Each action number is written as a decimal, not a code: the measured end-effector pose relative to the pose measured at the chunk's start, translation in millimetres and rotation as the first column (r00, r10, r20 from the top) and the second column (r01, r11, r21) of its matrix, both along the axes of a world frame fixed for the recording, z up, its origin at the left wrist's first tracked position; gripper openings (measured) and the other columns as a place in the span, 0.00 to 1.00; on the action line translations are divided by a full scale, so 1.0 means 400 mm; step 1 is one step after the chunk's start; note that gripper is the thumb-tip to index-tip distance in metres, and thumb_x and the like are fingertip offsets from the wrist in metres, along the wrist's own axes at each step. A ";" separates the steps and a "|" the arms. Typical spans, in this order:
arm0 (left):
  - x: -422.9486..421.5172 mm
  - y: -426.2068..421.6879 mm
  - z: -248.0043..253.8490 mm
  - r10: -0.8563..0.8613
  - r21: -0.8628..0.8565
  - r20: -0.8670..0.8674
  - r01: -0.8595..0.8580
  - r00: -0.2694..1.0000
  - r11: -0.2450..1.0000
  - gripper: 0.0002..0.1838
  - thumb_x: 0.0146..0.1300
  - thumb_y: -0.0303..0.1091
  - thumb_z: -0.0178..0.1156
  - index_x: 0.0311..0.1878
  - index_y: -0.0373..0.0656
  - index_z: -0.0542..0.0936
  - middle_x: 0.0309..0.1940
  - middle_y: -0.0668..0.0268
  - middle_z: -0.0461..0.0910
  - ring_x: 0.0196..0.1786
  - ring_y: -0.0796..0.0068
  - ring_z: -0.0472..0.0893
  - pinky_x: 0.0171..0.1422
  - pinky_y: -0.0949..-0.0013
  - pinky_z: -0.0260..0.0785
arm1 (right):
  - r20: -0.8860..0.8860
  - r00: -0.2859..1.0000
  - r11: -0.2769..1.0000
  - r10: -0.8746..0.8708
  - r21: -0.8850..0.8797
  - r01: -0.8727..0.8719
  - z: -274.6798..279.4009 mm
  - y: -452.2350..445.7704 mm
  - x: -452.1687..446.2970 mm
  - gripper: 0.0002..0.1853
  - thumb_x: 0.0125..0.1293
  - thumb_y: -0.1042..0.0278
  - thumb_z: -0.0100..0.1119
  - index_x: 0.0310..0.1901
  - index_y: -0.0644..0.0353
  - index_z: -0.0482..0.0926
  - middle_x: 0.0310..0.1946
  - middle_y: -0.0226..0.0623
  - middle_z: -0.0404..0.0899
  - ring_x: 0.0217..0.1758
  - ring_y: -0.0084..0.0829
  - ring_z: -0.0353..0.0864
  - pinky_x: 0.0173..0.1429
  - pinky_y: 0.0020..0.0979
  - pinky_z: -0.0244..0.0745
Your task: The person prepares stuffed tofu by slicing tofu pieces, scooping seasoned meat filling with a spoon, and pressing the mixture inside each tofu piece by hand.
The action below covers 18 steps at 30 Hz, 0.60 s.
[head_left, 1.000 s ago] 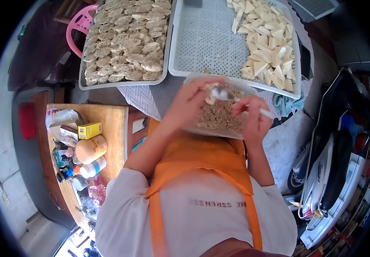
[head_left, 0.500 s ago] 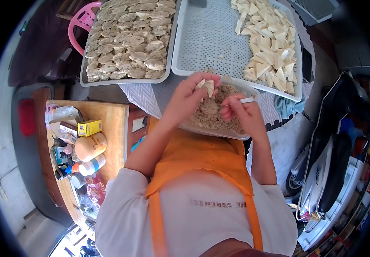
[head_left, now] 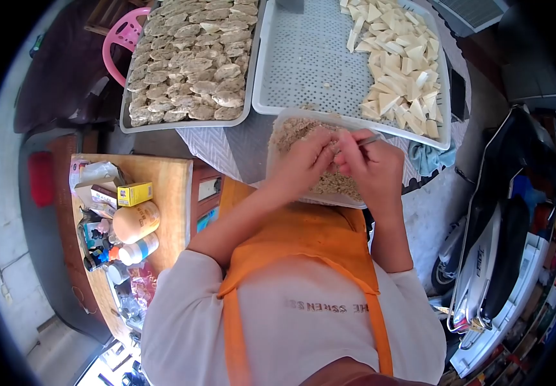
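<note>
Left hand (head_left: 305, 159) and right hand (head_left: 377, 161) meet above a tub (head_left: 342, 204) of brown crumble (head_left: 291, 132)

The translucent plastic tub sits just in front of the person's orange apron (head_left: 300, 235); its crumble shows at the far left and again below the fingers. The left hand's fingers are pinched inward; whether they close on something, I cannot tell, since they hide it. The right hand is closed round a slim utensil (head_left: 369, 139), its working end hidden. The fingertips of the 2 hands touch or nearly touch; which, I cannot tell.

Beyond the tub are 2 trays, side by side. The metal tray (head_left: 191, 128) at left is covered with rows of greyish-brown coated pieces (head_left: 194, 61), packed close. The pale tray (head_left: 310, 58) at right holds a loose pile of cream wedges (head_left: 403, 67) along its right side; its perforated floor shows to their left.

A patterned grey cloth (head_left: 217, 145) covers the table beneath. A blue-green rag (head_left: 431, 158) lies by the pale tray's near right corner. On the left, a wooden table (head_left: 175, 199) carries 1 yellow box (head_left: 135, 194), an orange jar (head_left: 137, 221), a white bottle (head_left: 139, 249) and assorted clutter. A motorbike (head_left: 503, 251) stands on the right.
</note>
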State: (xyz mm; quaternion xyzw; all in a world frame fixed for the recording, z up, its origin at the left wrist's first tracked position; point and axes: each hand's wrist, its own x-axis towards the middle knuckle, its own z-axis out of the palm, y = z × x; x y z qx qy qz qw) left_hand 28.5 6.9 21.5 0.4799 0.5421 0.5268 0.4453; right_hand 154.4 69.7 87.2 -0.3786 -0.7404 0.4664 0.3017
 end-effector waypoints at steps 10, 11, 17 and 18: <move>-0.054 -0.005 -0.009 0.145 -0.235 0.713 0.038 0.686 0.971 0.11 0.71 0.34 0.48 0.49 0.40 0.75 0.36 0.66 0.77 0.40 0.71 0.79 0.42 0.68 0.71 | -0.286 0.939 0.968 -0.190 0.106 0.228 0.030 -0.005 0.080 0.12 0.69 0.71 0.52 0.28 0.68 0.78 0.18 0.34 0.78 0.18 0.21 0.76 0.22 0.20 0.70; -0.049 -0.002 -0.016 0.151 -0.219 0.748 0.026 0.647 0.975 0.12 0.71 0.36 0.48 0.49 0.40 0.75 0.37 0.66 0.77 0.40 0.71 0.79 0.42 0.68 0.71 | -0.286 0.932 0.973 -0.222 -0.011 0.229 0.017 -0.001 0.080 0.13 0.70 0.70 0.52 0.29 0.68 0.78 0.19 0.34 0.78 0.18 0.20 0.76 0.23 0.20 0.70; -0.049 -0.008 0.007 0.239 -0.297 0.671 -0.041 0.702 0.954 0.17 0.73 0.42 0.44 0.51 0.39 0.74 0.44 0.66 0.77 0.44 0.73 0.77 0.45 0.66 0.73 | -0.366 0.897 0.913 -0.248 -0.398 0.090 -0.055 -0.034 0.043 0.12 0.71 0.68 0.49 0.36 0.67 0.78 0.24 0.34 0.80 0.24 0.20 0.78 0.28 0.21 0.74; -0.051 -0.008 0.012 0.230 -0.294 0.623 -0.049 0.747 0.955 0.18 0.73 0.43 0.44 0.51 0.39 0.74 0.45 0.66 0.77 0.44 0.74 0.77 0.46 0.65 0.73 | -0.309 0.930 0.938 -0.200 -0.335 0.090 -0.076 -0.043 0.036 0.11 0.71 0.69 0.49 0.36 0.67 0.78 0.25 0.35 0.80 0.24 0.20 0.78 0.28 0.22 0.74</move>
